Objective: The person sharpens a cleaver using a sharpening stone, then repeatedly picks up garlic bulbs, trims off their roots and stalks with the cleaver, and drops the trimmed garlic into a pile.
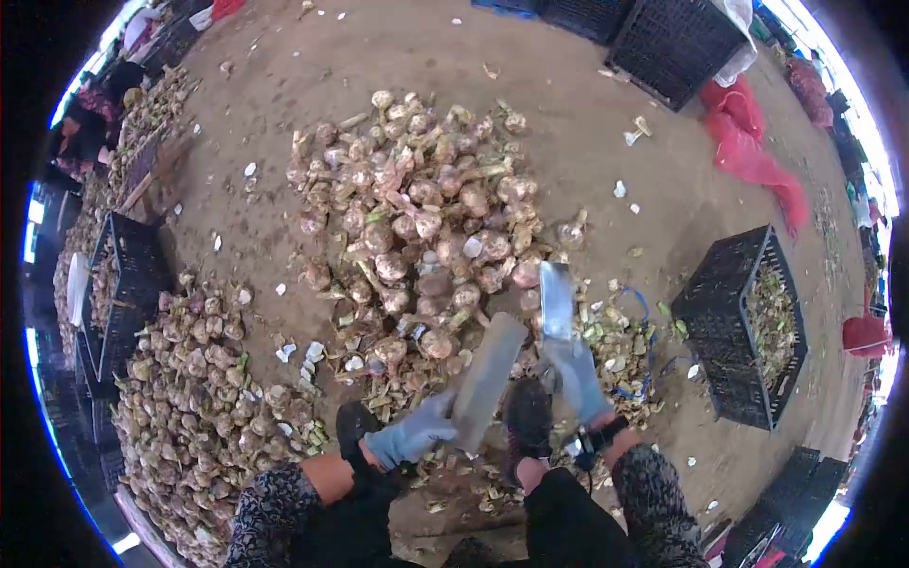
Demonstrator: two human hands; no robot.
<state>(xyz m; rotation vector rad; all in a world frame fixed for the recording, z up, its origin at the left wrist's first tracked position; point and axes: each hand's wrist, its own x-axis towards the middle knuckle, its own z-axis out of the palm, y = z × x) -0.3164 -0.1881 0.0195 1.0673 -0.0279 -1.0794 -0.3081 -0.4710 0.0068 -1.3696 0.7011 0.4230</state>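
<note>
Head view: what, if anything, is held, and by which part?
The right hand holds a shiny blade by its near end; the left hand, a grey slab likewise.

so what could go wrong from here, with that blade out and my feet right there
The shiny blade in your right hand could catch your left hand, which holds the long grey slab close by.

If either tool slipped, it might land on your right shoe, just below.

Reaching further forward might also knock loose bulbs off the garlic heap.
</note>
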